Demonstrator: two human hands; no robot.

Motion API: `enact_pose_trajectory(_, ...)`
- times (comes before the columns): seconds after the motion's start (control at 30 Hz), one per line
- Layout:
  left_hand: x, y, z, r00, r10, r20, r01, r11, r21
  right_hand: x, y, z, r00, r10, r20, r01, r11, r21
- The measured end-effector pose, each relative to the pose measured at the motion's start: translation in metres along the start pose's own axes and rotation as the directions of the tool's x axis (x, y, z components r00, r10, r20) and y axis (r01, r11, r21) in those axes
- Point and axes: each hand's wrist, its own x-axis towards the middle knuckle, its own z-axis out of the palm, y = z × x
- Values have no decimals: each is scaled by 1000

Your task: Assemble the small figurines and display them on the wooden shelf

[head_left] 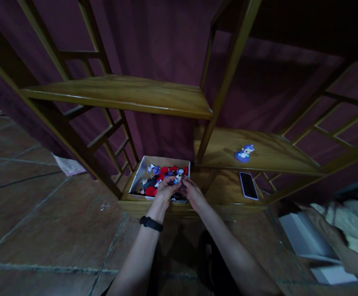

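Observation:
Over the front right part of a shallow cardboard box [166, 160], my two hands meet. My left hand [166, 191], with a black band on its wrist, and my right hand [192, 192] both have their fingers closed around a small white and blue figurine [177, 179]. Its finer details are too small to make out. Several little figurines on red, blue and black bases fill the box, among them one with a red base [150, 191] near the front. My hands hide some of the box's contents.
A purple and white figurine [244, 153] stands on the wooden shelf [271, 150] to the right. Below it lies a phone [248, 186]. Another wooden shelf [117, 91] juts out above the box. At the far right, a person's arm [327, 224] is beside white boxes [308, 238].

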Motion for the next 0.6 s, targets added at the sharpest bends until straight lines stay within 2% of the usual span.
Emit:
enact_pose_trajectory(0.13, 1, 3, -2, 997, 10, -78, -10, 1000, 2, -32, -2, -19, 999, 30, 40, -22, 985, -170)
enact_pose_trajectory(0.2, 1, 6, -4, 994, 3, -108, -6, 1000, -26, -51, -8, -38, 986, 122, 112, -81, 945, -317)
enact_pose_trajectory(0.27, 1, 9, -7, 993, -3, -114, -3, 998, -57, -67, -17, -66, 955, 215, 203, -109, 894, -434)
enact_pose_trajectory(0.33, 0, 12, -8, 994, -10, -109, 1, 997, -78, -77, -29, -106, 915, 321, 243, -158, 841, -517)
enact_pose_trajectory(0.37, -1, 12, -9, 994, -13, -110, 3, 996, -85, -81, -36, -130, 916, 348, 201, -197, 824, -531)
enact_pose_trajectory(0.4, -1, 13, -9, 993, -17, -113, 7, 996, -91, -84, -43, -156, 954, 284, 99, -199, 843, -500)
enact_pose_trajectory(0.43, -2, 13, -9, 993, -21, -117, 10, 995, -96, -88, -48, -184, 989, 132, -69, -148, 887, -437)
enact_pose_trajectory(0.47, -3, 13, -8, 992, -25, -121, 13, 995, -103, -92, -53, -211, 948, -83, -309, -44, 923, -383)
enact_pose_trajectory(0.5, -4, 13, -7, 992, -32, -122, 19, 994, -111, -99, -57, -238, 771, -301, -562, 101, 928, -359)
enact_pose_trajectory(0.53, -5, 13, -6, 992, -41, -120, 26, 992, -122, -106, -59, -262, 525, -439, -729, 241, 899, -367)
enact_pose_trajectory(0.57, -5, 13, -6, 992, -49, -118, 33, 990, -134, -115, -60, -282, 422, -463, -779, 272, 885, -379)
enact_pose_trajectory(0.6, -6, 13, -5, 992, -54, -115, 37, 989, -146, -124, -60, -298, 391, -468, -793, 281, 881, -382)
